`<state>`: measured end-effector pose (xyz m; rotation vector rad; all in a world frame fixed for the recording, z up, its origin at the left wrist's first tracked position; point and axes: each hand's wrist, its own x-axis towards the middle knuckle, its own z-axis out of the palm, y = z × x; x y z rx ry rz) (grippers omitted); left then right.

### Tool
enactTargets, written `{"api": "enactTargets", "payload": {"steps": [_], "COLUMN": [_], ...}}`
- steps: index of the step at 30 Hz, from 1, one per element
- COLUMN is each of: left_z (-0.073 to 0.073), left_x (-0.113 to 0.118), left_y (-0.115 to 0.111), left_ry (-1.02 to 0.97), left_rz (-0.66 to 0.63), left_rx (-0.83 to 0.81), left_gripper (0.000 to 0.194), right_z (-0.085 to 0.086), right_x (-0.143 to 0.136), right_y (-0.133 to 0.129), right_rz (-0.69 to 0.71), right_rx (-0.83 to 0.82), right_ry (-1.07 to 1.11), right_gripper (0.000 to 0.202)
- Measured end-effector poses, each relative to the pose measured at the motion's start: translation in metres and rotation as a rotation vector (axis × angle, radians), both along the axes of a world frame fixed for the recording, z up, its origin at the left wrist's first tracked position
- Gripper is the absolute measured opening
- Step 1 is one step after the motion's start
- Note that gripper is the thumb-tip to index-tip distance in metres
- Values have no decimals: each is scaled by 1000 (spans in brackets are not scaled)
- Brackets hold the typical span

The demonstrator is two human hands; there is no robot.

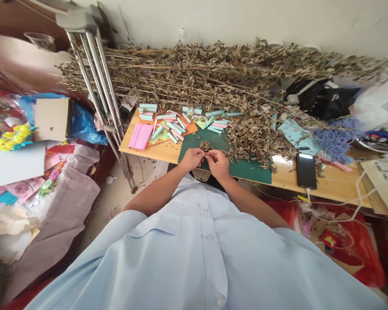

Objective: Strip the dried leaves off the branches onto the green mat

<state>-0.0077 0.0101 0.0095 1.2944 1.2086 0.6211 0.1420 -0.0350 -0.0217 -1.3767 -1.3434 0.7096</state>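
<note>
Two hands meet at the table's near edge, just short of a heap of leaf crumbs
Nearest is a pale blue shirt (210, 249); beyond it the left hand (192, 159) and right hand (218, 164) come together, thumb and finger of each pinched tip to tip; anything between them is too small to tell. Under and beyond them lies a green mat (255, 173) on the wooden table (161, 151), a phone (306, 170) with a cable off to the right. The leaf crumbs (206, 146) sit on the mat just past the fingertips. Farther on, a pink sheet (140, 135) and blue and pink rolls (173, 125) lie to the left, a leaf pile (255, 140) to the right; behind these, dry stalks (181, 73) stretch along the wall (233, 17)
</note>
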Motion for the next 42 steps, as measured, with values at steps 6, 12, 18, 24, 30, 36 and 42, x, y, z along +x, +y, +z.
{"api": "enactTargets", "payload": {"steps": [6, 12, 18, 24, 30, 36, 42], "left_z": [4, 4, 7, 11, 10, 3, 3], "left_x": [-2, -2, -2, -3, -1, 0, 0], "left_y": [0, -2, -2, -1, 0, 1, 1], "left_ry": [2, 15, 20, -3, 14, 29, -6], "left_rz": [-63, -73, -63, -61, -56, -71, -81], "left_rx": [9, 52, 38, 12, 3, 48, 13], "left_gripper": [20, 16, 18, 18, 17, 15, 12], "right_z": [-2, 0, -1, -3, -3, 1, -1], "right_x": [0, 0, 0, 0, 5, 9, 8], "right_y": [0, -1, -2, -3, 1, 0, 7], "right_rz": [-17, -19, -6, -15, 23, 64, 55], "right_rx": [19, 3, 35, 41, 49, 79, -48], "right_ry": [-49, -45, -70, -110, -144, -239, 48], "right_gripper": [19, 18, 20, 23, 23, 15, 17]}}
